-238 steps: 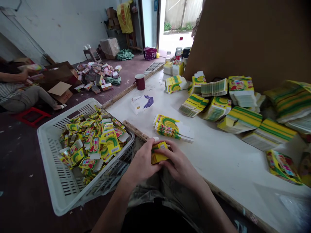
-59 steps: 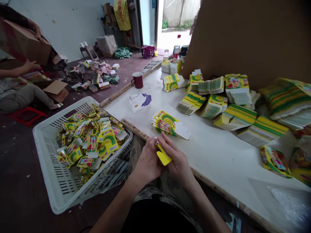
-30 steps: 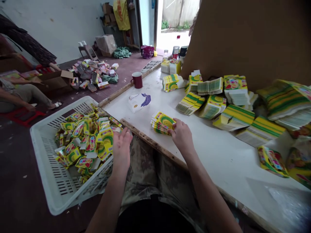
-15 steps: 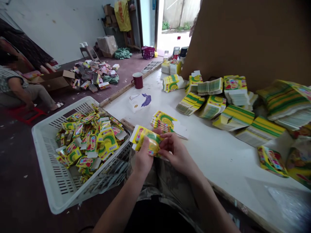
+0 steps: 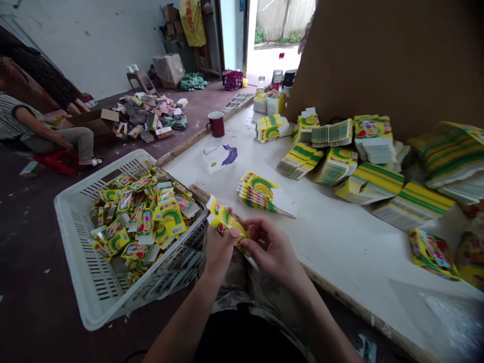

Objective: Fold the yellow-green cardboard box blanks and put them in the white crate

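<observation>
Both hands grip a small yellow printed carton (image 5: 223, 218) over my lap, at the table's near edge. My left hand (image 5: 219, 252) is closed round its lower side, the thumb lying across the front. On the carton's right end, the thumb and fingers of my right hand (image 5: 270, 247) pinch it. White flaps stick out at the carton's far left end. Just beyond my hands, a fanned stack of flat yellow cartons (image 5: 259, 190) lies on the white table (image 5: 333, 247). To my left, a white plastic crate (image 5: 71, 262) holds many yellow cartons.
Bundles of flat cartons (image 5: 370, 184) line the table's right side, before a large brown board (image 5: 385, 60). A maroon mug (image 5: 216, 124) and a white-and-purple box (image 5: 220, 158) stand farther back. At far left, a person (image 5: 49, 133) sits by a heap of small boxes (image 5: 147, 115).
The carton has turned in my hands from its broad front to a narrower, edge-on view. My left thumb has shifted down along it. The seated person has moved slightly.
</observation>
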`<action>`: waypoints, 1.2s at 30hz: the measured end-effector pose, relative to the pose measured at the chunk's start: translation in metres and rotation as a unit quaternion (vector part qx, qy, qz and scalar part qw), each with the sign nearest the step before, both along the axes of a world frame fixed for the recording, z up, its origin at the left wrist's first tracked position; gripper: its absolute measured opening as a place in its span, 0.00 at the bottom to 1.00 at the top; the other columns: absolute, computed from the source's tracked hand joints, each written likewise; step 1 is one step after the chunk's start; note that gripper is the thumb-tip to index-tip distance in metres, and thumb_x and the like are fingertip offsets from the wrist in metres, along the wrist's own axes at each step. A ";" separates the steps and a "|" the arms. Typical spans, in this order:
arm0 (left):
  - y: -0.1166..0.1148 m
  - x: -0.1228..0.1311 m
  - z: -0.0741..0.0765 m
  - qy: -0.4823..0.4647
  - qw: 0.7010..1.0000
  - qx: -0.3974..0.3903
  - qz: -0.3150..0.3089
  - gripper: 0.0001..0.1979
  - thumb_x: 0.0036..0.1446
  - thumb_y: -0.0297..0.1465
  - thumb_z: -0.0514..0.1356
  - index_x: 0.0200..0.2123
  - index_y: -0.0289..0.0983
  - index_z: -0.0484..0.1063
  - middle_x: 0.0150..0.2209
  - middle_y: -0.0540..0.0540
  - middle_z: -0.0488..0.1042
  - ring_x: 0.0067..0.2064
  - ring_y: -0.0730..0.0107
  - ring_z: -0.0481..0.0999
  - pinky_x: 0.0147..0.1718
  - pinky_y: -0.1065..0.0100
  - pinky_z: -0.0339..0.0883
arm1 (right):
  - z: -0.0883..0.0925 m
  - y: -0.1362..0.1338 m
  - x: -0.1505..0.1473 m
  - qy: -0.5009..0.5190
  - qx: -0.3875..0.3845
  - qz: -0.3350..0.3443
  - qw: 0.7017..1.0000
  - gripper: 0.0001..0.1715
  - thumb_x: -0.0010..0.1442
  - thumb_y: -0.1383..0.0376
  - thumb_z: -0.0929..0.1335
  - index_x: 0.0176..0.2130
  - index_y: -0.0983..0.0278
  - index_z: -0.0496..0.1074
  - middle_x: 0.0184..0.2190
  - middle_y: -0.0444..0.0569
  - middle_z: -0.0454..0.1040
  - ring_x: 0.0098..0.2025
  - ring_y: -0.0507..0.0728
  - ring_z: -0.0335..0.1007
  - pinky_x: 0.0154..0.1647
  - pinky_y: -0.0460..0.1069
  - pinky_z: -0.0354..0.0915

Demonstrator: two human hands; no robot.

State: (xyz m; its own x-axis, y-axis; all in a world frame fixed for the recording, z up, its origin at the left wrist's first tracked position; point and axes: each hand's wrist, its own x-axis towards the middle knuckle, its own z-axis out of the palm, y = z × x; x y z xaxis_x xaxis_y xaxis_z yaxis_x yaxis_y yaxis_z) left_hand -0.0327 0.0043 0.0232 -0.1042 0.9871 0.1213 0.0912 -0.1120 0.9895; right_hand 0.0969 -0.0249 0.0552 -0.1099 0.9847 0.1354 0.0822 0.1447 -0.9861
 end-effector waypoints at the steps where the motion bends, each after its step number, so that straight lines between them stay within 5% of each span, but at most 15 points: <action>1: 0.001 0.000 0.001 -0.051 0.998 0.012 0.026 0.29 0.48 0.61 0.58 0.36 0.41 0.68 0.30 0.50 0.72 0.31 0.68 0.74 0.32 0.68 0.70 | 0.000 -0.003 -0.003 -0.014 0.010 0.020 1.000 0.14 0.57 0.65 0.71 0.44 0.61 0.70 0.31 0.43 0.70 0.32 0.53 0.66 0.33 0.48 0.64; 4: 0.005 0.003 0.005 -0.131 0.988 0.038 0.072 0.28 0.43 0.58 0.64 0.31 0.40 0.66 0.28 0.53 0.71 0.28 0.73 0.71 0.29 0.72 0.68 | -0.001 -0.007 -0.011 -0.029 0.022 0.031 0.999 0.08 0.57 0.66 0.71 0.39 0.61 0.71 0.31 0.43 0.72 0.31 0.54 0.67 0.31 0.47 0.64; 8: 0.013 -0.003 0.016 -0.157 0.983 0.038 0.090 0.20 0.54 0.51 0.62 0.30 0.38 0.69 0.29 0.51 0.75 0.30 0.72 0.74 0.32 0.71 0.70 | 0.000 -0.003 0.000 -0.106 0.080 -0.073 0.988 0.05 0.62 0.69 0.66 0.37 0.60 0.73 0.31 0.46 0.72 0.32 0.55 0.68 0.32 0.50 0.65; 11: 0.017 -0.025 0.034 -0.168 0.980 0.076 0.076 0.25 0.58 0.54 0.55 0.41 0.37 0.73 0.43 0.42 0.78 0.47 0.62 0.77 0.49 0.63 0.69 | 0.009 0.000 0.023 -0.225 0.192 -0.114 0.948 0.13 0.64 0.70 0.64 0.42 0.56 0.76 0.36 0.49 0.74 0.39 0.59 0.70 0.41 0.54 0.66; 14: 0.014 -0.044 0.054 -0.016 0.992 0.098 -0.080 0.39 0.47 0.59 0.62 0.54 0.37 0.68 0.58 0.36 0.70 0.62 0.50 0.65 0.61 0.54 0.56 | 0.016 -0.004 0.034 -0.322 0.288 -0.062 0.900 0.19 0.64 0.73 0.64 0.44 0.51 0.77 0.36 0.46 0.75 0.39 0.59 0.70 0.54 0.61 0.60; 17: 0.007 -0.042 0.061 0.204 0.950 0.008 -0.236 0.39 0.38 0.47 0.73 0.53 0.39 0.67 0.49 0.41 0.76 0.52 0.49 0.74 0.51 0.55 0.67 | 0.015 -0.008 0.029 -0.306 0.313 -0.061 0.897 0.22 0.63 0.70 0.68 0.52 0.46 0.72 0.43 0.45 0.75 0.52 0.62 0.68 0.66 0.65 0.46; 21: -0.004 -0.019 0.046 0.278 0.932 -0.024 -0.231 0.29 0.47 0.38 0.68 0.51 0.39 0.62 0.37 0.48 0.76 0.38 0.59 0.77 0.37 0.62 0.71 | 0.001 -0.008 0.019 -0.116 0.168 -0.193 0.960 0.42 0.61 0.58 0.70 0.68 0.52 0.50 0.67 0.54 0.54 0.70 0.69 0.45 0.68 0.69 0.45; 24: -0.012 -0.006 0.032 0.290 0.922 0.037 -0.255 0.40 0.46 0.31 0.66 0.59 0.39 0.49 0.47 0.41 0.73 0.46 0.54 0.76 0.43 0.59 0.71 | -0.010 -0.005 0.016 0.090 -0.038 -0.067 0.993 0.37 0.63 0.53 0.67 0.67 0.58 0.54 0.66 0.57 0.59 0.66 0.68 0.56 0.64 0.66 0.57; 27: -0.015 -0.002 0.028 0.279 0.912 0.117 -0.276 0.35 0.46 0.26 0.62 0.55 0.41 0.50 0.52 0.39 0.69 0.53 0.52 0.73 0.48 0.57 0.69 | -0.013 -0.003 0.015 0.206 -0.145 0.050 0.966 0.38 0.60 0.48 0.68 0.65 0.57 0.59 0.61 0.56 0.68 0.62 0.68 0.65 0.62 0.65 0.61; 31: -0.012 -0.003 0.026 0.273 0.919 0.093 -0.268 0.24 0.46 0.25 0.61 0.45 0.43 0.54 0.40 0.47 0.72 0.40 0.59 0.77 0.37 0.61 0.72 | -0.012 -0.004 0.016 0.162 -0.055 0.032 0.985 0.48 0.55 0.39 0.67 0.67 0.54 0.57 0.64 0.55 0.64 0.64 0.70 0.62 0.64 0.66 0.58; 33: -0.010 -0.002 0.018 0.256 0.926 0.076 -0.267 0.29 0.46 0.26 0.61 0.49 0.43 0.53 0.38 0.47 0.73 0.37 0.59 0.77 0.34 0.62 0.72 | -0.014 -0.005 0.017 0.064 0.022 0.029 0.997 0.41 0.59 0.43 0.67 0.66 0.51 0.57 0.66 0.53 0.61 0.66 0.68 0.57 0.66 0.65 0.55; 36: -0.010 0.005 0.002 0.253 0.939 0.105 -0.206 0.36 0.46 0.24 0.60 0.57 0.40 0.48 0.51 0.35 0.71 0.50 0.52 0.76 0.44 0.55 0.73 | -0.019 -0.007 0.022 -0.070 0.101 0.007 0.992 0.26 0.66 0.59 0.65 0.62 0.48 0.65 0.66 0.49 0.62 0.66 0.65 0.59 0.64 0.62 0.59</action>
State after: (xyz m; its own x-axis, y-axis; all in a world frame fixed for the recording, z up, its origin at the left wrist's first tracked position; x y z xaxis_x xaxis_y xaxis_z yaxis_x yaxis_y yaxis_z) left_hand -0.0282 -0.0058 0.0255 0.4052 0.8798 0.2487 0.4504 -0.4288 0.7831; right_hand 0.1185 -0.0318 0.0362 -0.1546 0.9373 0.3124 0.2135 0.3405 -0.9157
